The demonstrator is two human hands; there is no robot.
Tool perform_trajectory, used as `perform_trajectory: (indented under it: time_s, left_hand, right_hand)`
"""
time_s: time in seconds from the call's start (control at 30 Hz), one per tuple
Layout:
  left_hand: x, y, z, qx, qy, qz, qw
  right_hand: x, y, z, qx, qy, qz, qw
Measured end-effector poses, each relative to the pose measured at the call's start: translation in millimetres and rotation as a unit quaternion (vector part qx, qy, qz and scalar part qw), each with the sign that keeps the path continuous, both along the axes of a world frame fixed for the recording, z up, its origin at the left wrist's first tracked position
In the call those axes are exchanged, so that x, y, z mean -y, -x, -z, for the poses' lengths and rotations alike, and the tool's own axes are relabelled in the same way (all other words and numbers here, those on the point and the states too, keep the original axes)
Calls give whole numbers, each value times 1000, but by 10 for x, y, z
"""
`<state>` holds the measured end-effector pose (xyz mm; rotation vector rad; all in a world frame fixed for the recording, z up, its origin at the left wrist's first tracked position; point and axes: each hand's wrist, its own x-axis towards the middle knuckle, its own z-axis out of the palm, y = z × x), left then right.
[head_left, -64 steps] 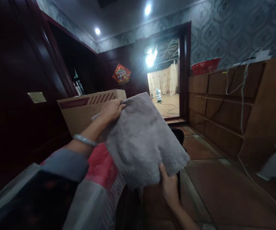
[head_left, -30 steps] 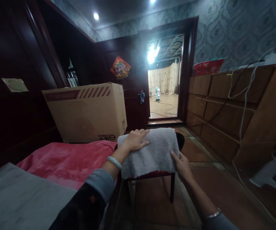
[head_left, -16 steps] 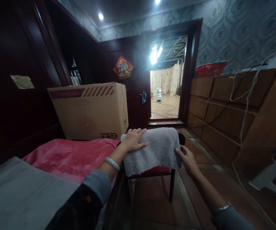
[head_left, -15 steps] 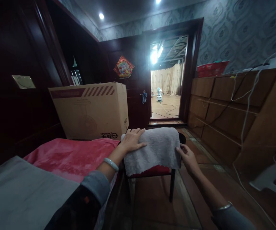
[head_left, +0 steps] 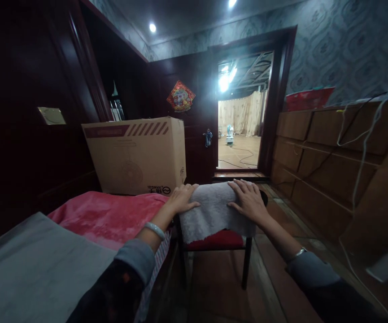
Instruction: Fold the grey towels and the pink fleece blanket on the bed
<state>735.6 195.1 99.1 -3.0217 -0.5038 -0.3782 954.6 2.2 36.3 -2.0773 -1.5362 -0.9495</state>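
A grey towel is draped over a chair with red upholstery and dark legs. On the towel's left part rests my left hand, its fingers stretched out and thumb apart. My right hand lies spread over the towel's right part, fingers pointing away from me. Both palms face down against the cloth, and neither hand is closed around it. The towel's lower edge hangs unevenly in front of the red upholstery.
At left is a bed-like surface with a pink blanket and grey cloth. Behind it stands a large cardboard box. A wooden cabinet with hanging white cables lines the right. The doorway ahead shows a fan.
My right hand has moved from pinching the towel's right edge up onto its top, fingers now spread. The left hand stays on the left part. The view has shifted slightly.
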Motion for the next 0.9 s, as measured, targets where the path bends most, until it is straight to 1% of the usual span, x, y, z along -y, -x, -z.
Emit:
perform_trajectory:
  time_s: [0.1, 0.2, 0.27, 0.33, 0.4, 0.5, 0.57, 0.67, 0.77, 0.83, 0.9]
  left_hand:
    - [-68, -27, -29, -6, 3, 18, 1000]
    - [-80, -42, -39, -10, 14, 24, 1000]
    - [-49, -35, -27, -8, 15, 6, 1000]
    - [0, 1, 7, 7, 11, -29, 1000]
    - [48, 86, 65, 33, 10, -56, 998]
    - [87, 354, 208, 79, 25, -60, 995]
    - [86, 651, 346, 99, 40, -66, 992]
    - [88, 1287, 612, 101, 63, -91, 989]
    - [183, 2119, 886, 83, 79, -130, 985]
    - [326, 2732, 1031, 62, 91, -185, 977]
    - [522, 3357, 1138, 46, 97, -251, 962]
  right_hand:
    - [9, -84, 13, 7, 2, -6, 1000]
    - [18, -128, 10, 9, 6, -13, 1000]
    - [17, -132, 14, 10, 3, -10, 1000]
    - [14, -128, 27, 13, -5, -8, 1000]
    - [13, -125, 43, 16, -11, -8, 1000]
    - [15, -126, 54, 18, -11, -5, 1000]
    - [16, -122, 50, 19, -6, 1, 1000]
    - [25, -106, 34, 14, 1, 3, 1000]
    - [51, -121, 35, -9, 15, -11, 1000]
    - [57, -181, 59, -34, 26, -22, 999]
    - [33, -262, 102, -58, 11, -19, 998]
